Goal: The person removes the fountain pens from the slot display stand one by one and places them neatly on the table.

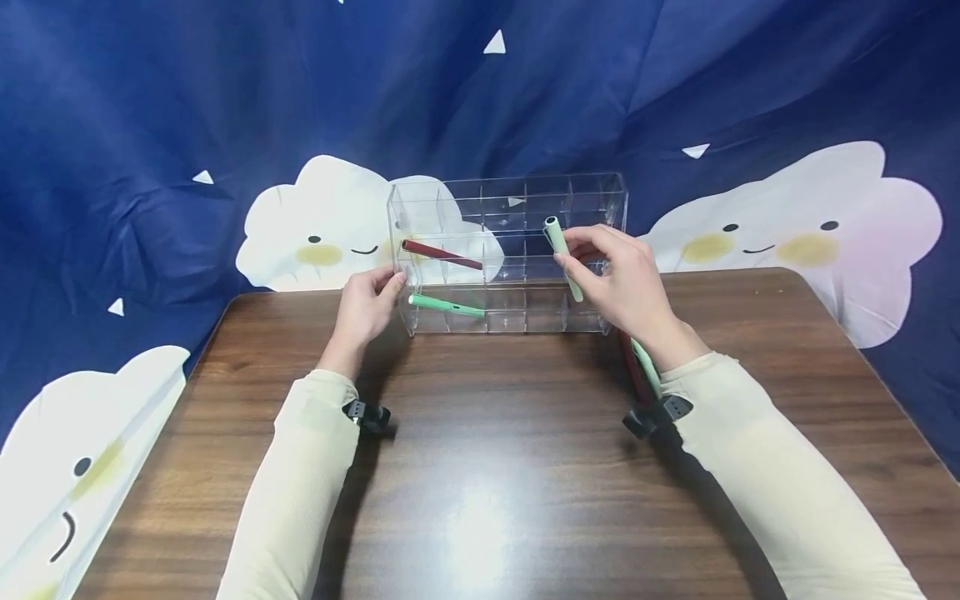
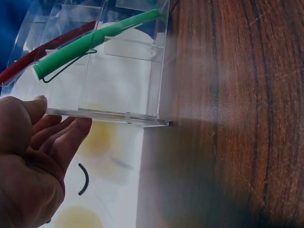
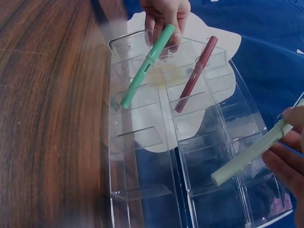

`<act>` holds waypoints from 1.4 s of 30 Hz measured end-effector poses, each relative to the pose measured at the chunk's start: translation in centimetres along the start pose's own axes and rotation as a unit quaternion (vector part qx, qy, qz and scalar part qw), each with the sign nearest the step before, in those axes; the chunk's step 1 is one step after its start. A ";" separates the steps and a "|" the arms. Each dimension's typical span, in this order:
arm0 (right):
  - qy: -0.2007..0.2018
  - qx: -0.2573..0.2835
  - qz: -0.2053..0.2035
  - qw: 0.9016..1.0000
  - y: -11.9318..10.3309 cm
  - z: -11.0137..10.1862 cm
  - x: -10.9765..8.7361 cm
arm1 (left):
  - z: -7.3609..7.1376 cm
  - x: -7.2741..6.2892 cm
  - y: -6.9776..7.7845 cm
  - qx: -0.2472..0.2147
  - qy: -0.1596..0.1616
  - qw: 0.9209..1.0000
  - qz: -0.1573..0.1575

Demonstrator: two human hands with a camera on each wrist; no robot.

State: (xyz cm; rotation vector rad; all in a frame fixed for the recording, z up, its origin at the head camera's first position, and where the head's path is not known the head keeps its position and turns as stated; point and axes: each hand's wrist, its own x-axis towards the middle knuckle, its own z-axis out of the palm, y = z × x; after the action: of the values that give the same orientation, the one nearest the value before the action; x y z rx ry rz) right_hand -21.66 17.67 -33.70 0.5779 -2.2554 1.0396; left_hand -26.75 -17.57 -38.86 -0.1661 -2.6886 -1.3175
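Note:
A clear compartment organizer [image 1: 504, 282] stands on the table. My left hand [image 1: 365, 310] grips its left side wall, thumb on one face and fingers on the other, as the left wrist view shows. With my right hand [image 1: 626, 279] I pinch a pale green pen [image 3: 247, 156], tilted in front of the organizer's right half. Whether the pen touches the organizer, I cannot tell. In the left part of the organizer, a bright green pen [image 1: 447, 306] lies in the bottom row and a dark red pen [image 1: 442, 253] lies above it.
Beside my right wrist, a green item [image 1: 647, 367] and a dark red item [image 1: 633, 364] lie on the wooden table [image 1: 480, 433], partly hidden by the arm. A blue curtain [image 1: 480, 92] with white clouds hangs behind the table. A dark device is strapped to each wrist.

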 end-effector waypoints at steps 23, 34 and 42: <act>0.025 -0.001 0.041 0.999 2.0 -2.2 -3.2 | 0.1 0.1 -0.2 -0.002 0.011 1.000 0.014; 0.028 -0.020 0.062 0.997 3.1 -3.2 -4.8 | 0.1 -0.1 -0.1 -0.002 0.008 1.000 0.004; 0.038 -0.026 0.091 0.995 3.9 -3.8 -6.1 | 0.1 -0.1 -0.1 -0.012 0.004 1.000 -0.002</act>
State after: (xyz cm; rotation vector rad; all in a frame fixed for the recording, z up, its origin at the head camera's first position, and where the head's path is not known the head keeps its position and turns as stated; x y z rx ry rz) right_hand -18.23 23.80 -37.86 0.3102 -2.2928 1.0687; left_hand -26.70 -17.58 -39.01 -0.1590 -2.6693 -1.3480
